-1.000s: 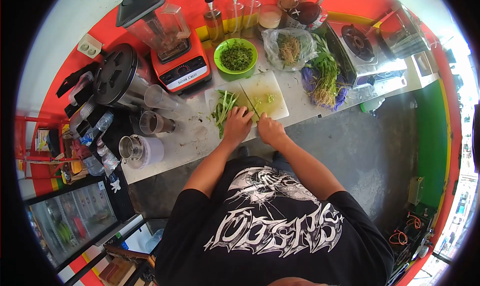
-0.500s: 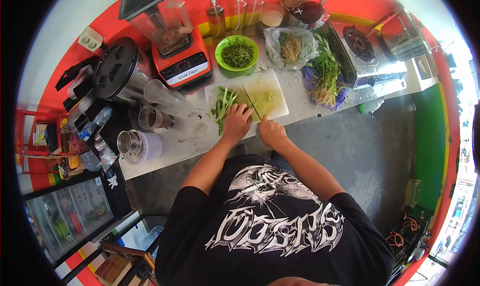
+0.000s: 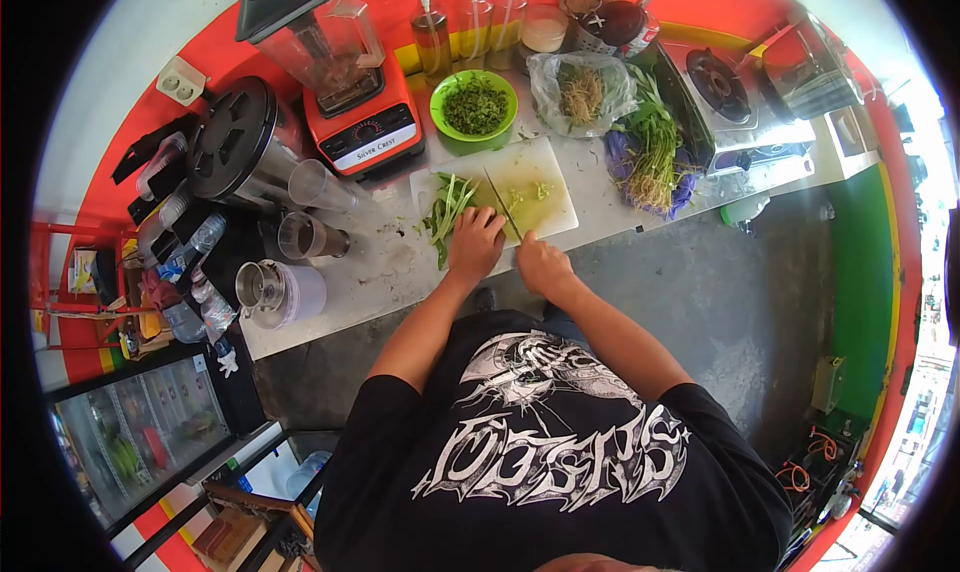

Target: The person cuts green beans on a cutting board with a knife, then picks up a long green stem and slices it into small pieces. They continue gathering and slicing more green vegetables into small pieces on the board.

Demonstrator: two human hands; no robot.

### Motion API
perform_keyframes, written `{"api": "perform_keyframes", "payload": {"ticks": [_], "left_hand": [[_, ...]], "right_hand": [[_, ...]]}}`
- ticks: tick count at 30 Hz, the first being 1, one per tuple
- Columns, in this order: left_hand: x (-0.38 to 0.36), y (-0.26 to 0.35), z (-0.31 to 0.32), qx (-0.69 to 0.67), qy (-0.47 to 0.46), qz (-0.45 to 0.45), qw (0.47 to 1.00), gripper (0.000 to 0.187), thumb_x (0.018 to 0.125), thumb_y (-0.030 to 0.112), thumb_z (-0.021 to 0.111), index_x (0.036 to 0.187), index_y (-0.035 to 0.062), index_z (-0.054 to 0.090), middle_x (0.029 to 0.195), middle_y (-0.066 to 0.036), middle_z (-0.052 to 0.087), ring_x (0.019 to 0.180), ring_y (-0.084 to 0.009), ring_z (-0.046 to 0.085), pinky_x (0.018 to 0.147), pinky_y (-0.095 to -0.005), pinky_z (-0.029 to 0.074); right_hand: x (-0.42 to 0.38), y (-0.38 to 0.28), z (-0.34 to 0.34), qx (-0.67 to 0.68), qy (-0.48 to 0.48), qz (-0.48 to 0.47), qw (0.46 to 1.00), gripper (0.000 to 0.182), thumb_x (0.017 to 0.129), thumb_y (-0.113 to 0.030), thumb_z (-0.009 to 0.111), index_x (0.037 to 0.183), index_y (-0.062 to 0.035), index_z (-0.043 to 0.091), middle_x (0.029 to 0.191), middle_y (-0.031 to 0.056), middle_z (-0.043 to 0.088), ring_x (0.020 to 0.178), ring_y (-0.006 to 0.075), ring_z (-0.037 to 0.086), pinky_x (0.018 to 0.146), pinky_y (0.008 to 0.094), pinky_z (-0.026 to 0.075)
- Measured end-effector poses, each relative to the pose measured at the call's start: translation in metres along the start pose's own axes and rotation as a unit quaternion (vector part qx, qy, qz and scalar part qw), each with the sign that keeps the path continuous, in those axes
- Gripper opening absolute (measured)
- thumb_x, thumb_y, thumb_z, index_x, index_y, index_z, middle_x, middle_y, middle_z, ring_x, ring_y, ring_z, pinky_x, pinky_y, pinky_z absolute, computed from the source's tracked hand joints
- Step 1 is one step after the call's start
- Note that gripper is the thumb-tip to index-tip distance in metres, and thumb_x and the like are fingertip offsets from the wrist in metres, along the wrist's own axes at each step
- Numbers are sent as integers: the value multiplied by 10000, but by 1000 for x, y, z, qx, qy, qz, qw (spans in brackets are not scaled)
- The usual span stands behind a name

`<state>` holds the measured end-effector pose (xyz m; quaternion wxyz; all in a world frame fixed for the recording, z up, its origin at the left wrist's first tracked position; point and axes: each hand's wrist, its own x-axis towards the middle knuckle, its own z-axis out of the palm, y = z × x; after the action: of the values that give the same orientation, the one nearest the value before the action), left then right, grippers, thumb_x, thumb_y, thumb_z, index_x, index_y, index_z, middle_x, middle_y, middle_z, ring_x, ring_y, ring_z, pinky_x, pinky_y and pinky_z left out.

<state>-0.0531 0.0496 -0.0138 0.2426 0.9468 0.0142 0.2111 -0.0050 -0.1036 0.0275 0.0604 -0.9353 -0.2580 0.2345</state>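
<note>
My left hand (image 3: 476, 244) presses down on a bunch of long green stalks (image 3: 447, 210) lying across the left part of a white cutting board (image 3: 545, 175). My right hand (image 3: 541, 262) grips the handle of a knife (image 3: 502, 205) whose blade runs up the board just right of the left fingers. Small chopped green bits (image 3: 536, 192) lie on the board to the right of the blade.
A green bowl of chopped herbs (image 3: 474, 106) stands behind the board. A red blender (image 3: 345, 82), a steel pot (image 3: 237, 149), cups (image 3: 305, 237), oil bottles (image 3: 432, 34), a bag of sprouts (image 3: 580, 94), leafy greens (image 3: 652, 150) and a gas stove (image 3: 722, 89) crowd the counter.
Both hands stay on the board. The knife blade has shifted slightly between cuts and the view has moved a little; nothing was picked up or let go.
</note>
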Motion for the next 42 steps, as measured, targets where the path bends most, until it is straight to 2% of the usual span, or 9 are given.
{"api": "perform_keyframes", "payload": {"ticks": [3,12,25,28,30,33,36,40,42], "left_hand": [[2,1,-2,3,-9,4,1000,184,820,103,658,1002,78,659,1066,-82,596,1020,-316,527,903,-443,427],[1,0,1,-3,-3,-1,1000,162,820,124,655,977,85,658,1060,-68,597,1017,-312,526,874,-445,426],[1,3,-1,21,-38,14,999,188,811,106,680,998,111,662,1094,-70,592,1011,-312,526,864,-444,431],[-5,4,2,16,-45,-2,999,254,823,93,672,1076,117,674,1122,-69,588,1037,-312,528,901,-445,434],[-6,5,2,43,-65,-2,997,440,835,108,678,1266,194,660,1209,-51,575,1109,-298,519,958,-440,432],[-3,13,-6,54,-108,-14,993,528,860,93,637,1371,223,616,1218,-72,567,1135,-307,505,991,-446,415],[-1,17,-5,83,-130,-30,988,579,857,99,654,1407,272,593,1289,-49,555,1170,-294,500,1007,-435,411],[-1,26,-1,104,-101,-43,988,575,861,103,649,1408,271,591,1317,-54,551,1182,-300,497,1027,-434,399],[-3,36,2,103,-92,-71,988,581,840,72,632,1404,205,590,1325,-75,554,1215,-310,490,1032,-450,398]], "right_hand": [[-1,-3,3,51,-31,38,997,289,1025,-262,519,1108,13,489,1019,276,708,968,448,701,863,508,555],[5,-1,-6,6,-15,-4,1000,209,1006,-194,521,1056,6,486,962,267,715,955,428,711,831,490,568],[21,1,11,33,40,-4,999,252,1024,-261,500,1061,-13,488,902,244,722,851,433,719,761,511,578],[11,6,5,68,26,26,997,286,1031,-301,501,1075,-18,488,901,255,716,867,449,711,762,528,571],[6,15,1,55,39,61,996,332,1027,-359,510,1063,-30,497,874,241,726,852,429,722,745,508,582],[8,35,-6,60,52,66,995,328,1026,-351,509,1078,-27,495,891,251,724,846,445,715,746,527,574],[17,52,-15,103,46,63,992,329,1031,-339,498,1100,-18,488,922,290,700,882,482,687,787,566,543],[18,65,-25,114,34,16,993,338,1031,-347,497,1098,-16,494,923,290,696,908,487,679,811,567,533],[14,71,-33,71,-7,-60,996,345,1029,-360,497,1099,-22,501,928,291,694,923,486,675,829,572,523]]}}
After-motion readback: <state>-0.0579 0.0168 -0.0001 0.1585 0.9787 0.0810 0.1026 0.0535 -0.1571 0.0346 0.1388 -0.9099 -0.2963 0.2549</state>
